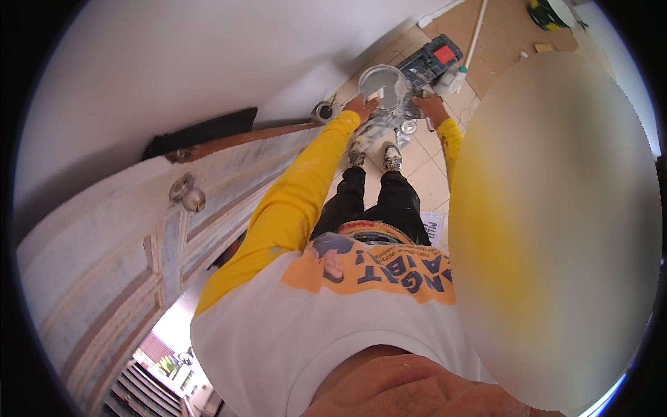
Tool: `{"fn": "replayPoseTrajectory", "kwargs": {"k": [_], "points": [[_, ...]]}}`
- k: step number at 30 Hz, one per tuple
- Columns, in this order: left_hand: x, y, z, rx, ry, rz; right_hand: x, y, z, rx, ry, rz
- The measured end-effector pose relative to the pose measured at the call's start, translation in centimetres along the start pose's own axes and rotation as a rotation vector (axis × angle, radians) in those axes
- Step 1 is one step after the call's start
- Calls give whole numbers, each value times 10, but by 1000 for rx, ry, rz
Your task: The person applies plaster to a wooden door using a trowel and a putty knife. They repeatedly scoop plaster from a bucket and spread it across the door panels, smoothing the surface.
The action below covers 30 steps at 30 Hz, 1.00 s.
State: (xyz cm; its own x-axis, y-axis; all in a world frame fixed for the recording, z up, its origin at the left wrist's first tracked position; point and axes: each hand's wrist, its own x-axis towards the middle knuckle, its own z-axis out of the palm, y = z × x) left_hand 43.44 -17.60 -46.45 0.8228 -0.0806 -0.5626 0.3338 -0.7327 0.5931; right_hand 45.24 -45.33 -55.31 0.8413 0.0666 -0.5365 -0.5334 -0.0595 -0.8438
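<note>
Both arms reach out over a round bucket [383, 83] with pale grey paste in it and smears on its rim. My left hand [363, 107] is closed at the bucket's near left side, on something small and whitish whose kind I cannot make out. On the right side my right hand [431, 108] is closed on a dark flat tool [417, 93] smeared with pale paste. Below the hands lies a paste-smeared, crumpled sheet [376, 127], just ahead of my shoes. A small round tin [408, 127] stands beside it.
To the left is a panelled door [156, 229] with a round knob [192, 199]. Beyond the bucket lie a black toolbox [432, 60] with a red patch, a white jug [453, 80] and a long pole [476, 33]. A dark bucket [549, 14] stands at the far right. A blurred oval covers the right side.
</note>
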Motion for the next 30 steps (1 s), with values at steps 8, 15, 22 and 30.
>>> {"fn": "replayPoseTrajectory", "kwargs": {"k": [8, 15, 22, 30], "points": [[-7, -38, -13, -570, -72, -192, -79, -99, 1, -339, -66, -262], [-29, 3, -26, -1771, -422, -112, -126, -167, 19, -677, -59, -973], [-72, 58, -68, -1822, -289, 121, -157, -208, 38, -951, -96, -1304], [-195, 68, -113, -1772, 113, 101, -156, -214, 14, -1019, -173, -1383]]}}
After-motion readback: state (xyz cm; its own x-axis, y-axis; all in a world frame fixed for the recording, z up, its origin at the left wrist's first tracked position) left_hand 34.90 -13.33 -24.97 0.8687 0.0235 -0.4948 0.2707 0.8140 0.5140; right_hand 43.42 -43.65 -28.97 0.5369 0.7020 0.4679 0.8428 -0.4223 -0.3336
